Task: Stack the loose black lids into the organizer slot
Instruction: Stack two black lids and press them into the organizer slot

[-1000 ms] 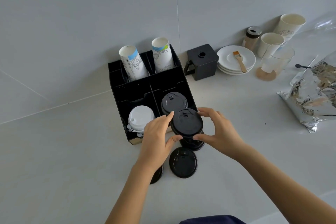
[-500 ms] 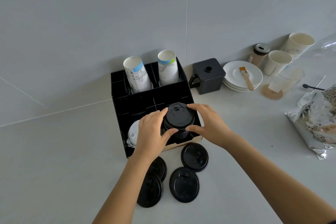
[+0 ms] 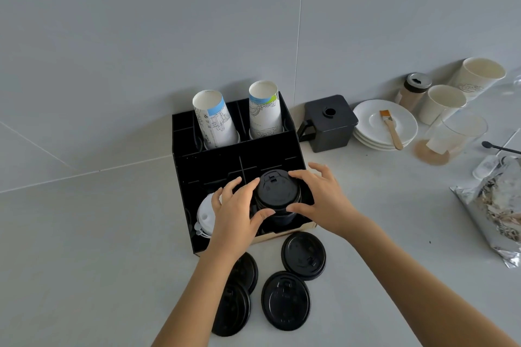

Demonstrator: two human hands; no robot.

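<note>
A black organizer (image 3: 239,153) stands against the wall. In its front right slot sits a stack of black lids (image 3: 277,194). My left hand (image 3: 235,213) and my right hand (image 3: 321,196) grip this stack from either side, fingers curled round its rim. Several loose black lids lie on the counter in front: one (image 3: 304,255) near the organizer's front edge, one (image 3: 285,300) nearer me, and two (image 3: 234,308) partly under my left forearm. White lids (image 3: 204,215) fill the front left slot, half hidden by my left hand.
Two paper cup stacks (image 3: 215,121) lean in the organizer's back slots. To the right are a black square box (image 3: 328,122), white saucers (image 3: 386,124) with a brush, paper cups (image 3: 442,103), a shaker jar (image 3: 414,90), a clear cup (image 3: 451,135) and a foil bag (image 3: 496,205).
Both hands carried the lid stack from above the counter back into the front right slot and lowered it there. The view shifted, showing more loose lids.
</note>
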